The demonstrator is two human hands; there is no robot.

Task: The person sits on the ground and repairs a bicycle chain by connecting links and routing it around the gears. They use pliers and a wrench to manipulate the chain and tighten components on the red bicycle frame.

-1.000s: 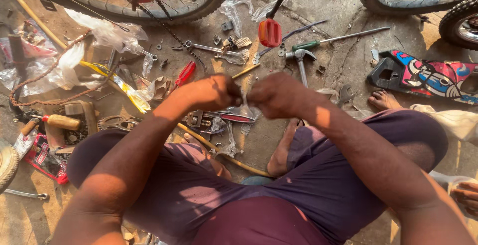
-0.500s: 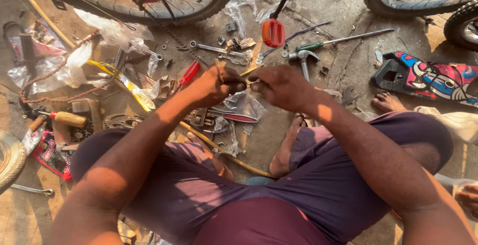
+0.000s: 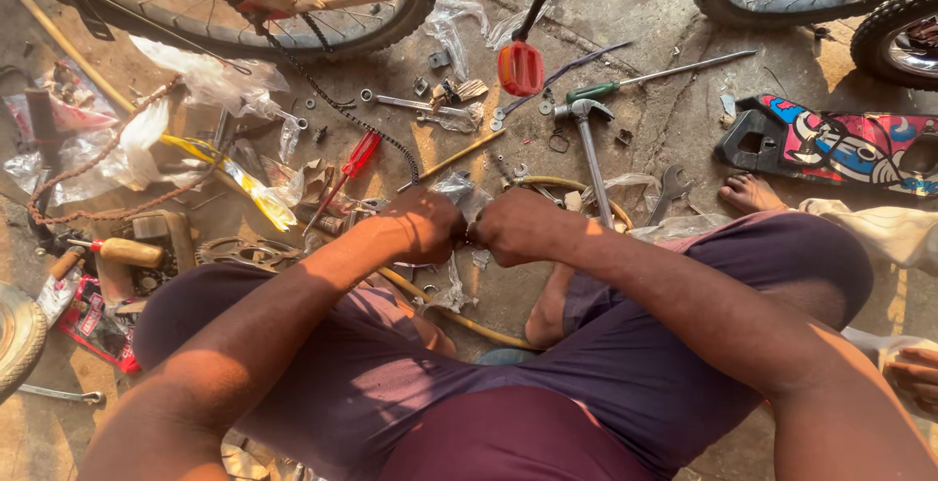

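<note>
Fingers of both hands curl tight together over something small that the knuckles hide; what it is cannot be told. Since a second ago the left hand point(image 3: 422, 229) and right hand point(image 3: 518, 227) have closed up until they touch, above the knees, with clear plastic point(image 3: 457, 194) just behind them and a hammer point(image 3: 586, 139) near, suggesting close two-handed work.
</note>
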